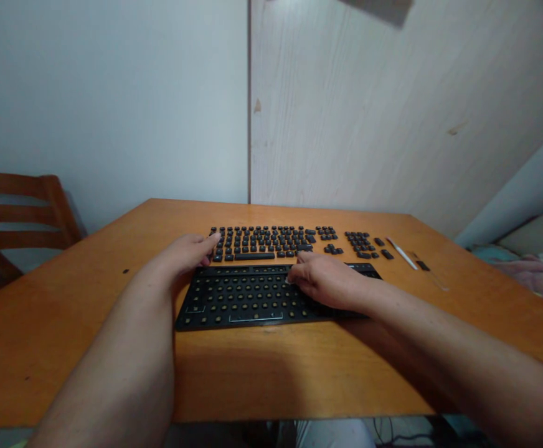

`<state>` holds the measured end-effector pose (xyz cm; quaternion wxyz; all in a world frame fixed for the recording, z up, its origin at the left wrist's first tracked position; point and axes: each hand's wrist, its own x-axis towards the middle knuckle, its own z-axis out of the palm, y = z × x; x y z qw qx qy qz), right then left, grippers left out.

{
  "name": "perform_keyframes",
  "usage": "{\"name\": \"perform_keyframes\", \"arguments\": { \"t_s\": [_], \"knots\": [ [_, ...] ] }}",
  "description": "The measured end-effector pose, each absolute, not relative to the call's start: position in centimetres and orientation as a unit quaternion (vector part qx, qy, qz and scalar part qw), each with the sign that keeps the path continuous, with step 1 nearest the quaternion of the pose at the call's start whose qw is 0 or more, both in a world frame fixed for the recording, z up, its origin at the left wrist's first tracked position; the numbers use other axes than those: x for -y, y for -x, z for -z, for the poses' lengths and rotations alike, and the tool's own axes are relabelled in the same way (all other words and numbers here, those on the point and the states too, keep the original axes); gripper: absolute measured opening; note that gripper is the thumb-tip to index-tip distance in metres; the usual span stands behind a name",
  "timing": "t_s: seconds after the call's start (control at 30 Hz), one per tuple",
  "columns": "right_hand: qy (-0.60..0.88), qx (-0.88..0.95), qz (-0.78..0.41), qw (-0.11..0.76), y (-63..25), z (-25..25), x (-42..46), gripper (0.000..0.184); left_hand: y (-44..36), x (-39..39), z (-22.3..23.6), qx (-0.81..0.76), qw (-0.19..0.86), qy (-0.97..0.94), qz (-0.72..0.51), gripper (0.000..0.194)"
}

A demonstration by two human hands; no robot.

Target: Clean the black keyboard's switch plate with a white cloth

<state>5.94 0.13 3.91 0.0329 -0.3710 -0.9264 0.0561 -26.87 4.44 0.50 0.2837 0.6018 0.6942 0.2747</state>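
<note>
I have the black keyboard lying flat on the wooden table, its key positions bare of caps, with a small pale stud in each place I can see. My left hand is at the keyboard's far left corner, half open, thumb stretched out over the nearest keys and fingers partly curled; I can't tell whether it grips the edge. My right hand is over the keyboard, right of its middle, fingers drawn together in a pinch on a small pale scrap, too small for me to make out. That hand and its forearm hide much of the keyboard's right part from me.

Just beyond the keyboard, the loose black keys lie in rows, laid out much as on a full board, with the long space bar in the row closest to the keyboard. The number keys form their own cluster beyond its right end, with a few separate ones beside them. Farther right of the keyboard I see a white stick lying at a slant and a thin wire tool with a dark grip. Well left of the keyboard sits a dark speck, and past that a wooden chair.
</note>
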Motion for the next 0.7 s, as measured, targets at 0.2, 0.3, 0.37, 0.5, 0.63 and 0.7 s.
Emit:
{"name": "perform_keyframes", "arguments": {
  "t_s": [0.2, 0.3, 0.37, 0.5, 0.63, 0.7],
  "knots": [
    [0.378, 0.924, -0.047, 0.031, -6.9, -4.0, 0.0, 0.022, 27.2, -4.7, -0.2, -0.690, 0.278, -0.610, -0.272, 0.068],
    [0.387, 0.921, -0.038, 0.027, -7.4, -4.0, 0.1, 0.023, 27.2, -4.8, 0.0, -0.693, 0.273, -0.613, -0.265, 0.067],
    [0.390, 0.920, -0.033, 0.025, -7.7, -4.0, 0.1, 0.024, 27.2, -4.8, 0.0, -0.697, 0.268, -0.612, -0.262, 0.067],
    [0.395, 0.918, -0.025, 0.015, -8.4, -4.0, 0.0, 0.024, 27.1, -4.7, -0.2, -0.700, 0.263, -0.610, -0.261, 0.065],
    [0.407, 0.913, -0.020, -0.004, -9.1, -4.2, -0.2, 0.023, 27.0, -4.7, -0.1, -0.696, 0.263, -0.612, -0.267, 0.064],
    [0.412, 0.911, -0.019, -0.017, -9.5, -4.5, -0.4, 0.022, 27.0, -4.7, -0.1, -0.693, 0.265, -0.615, -0.265, 0.065]
  ]
}}
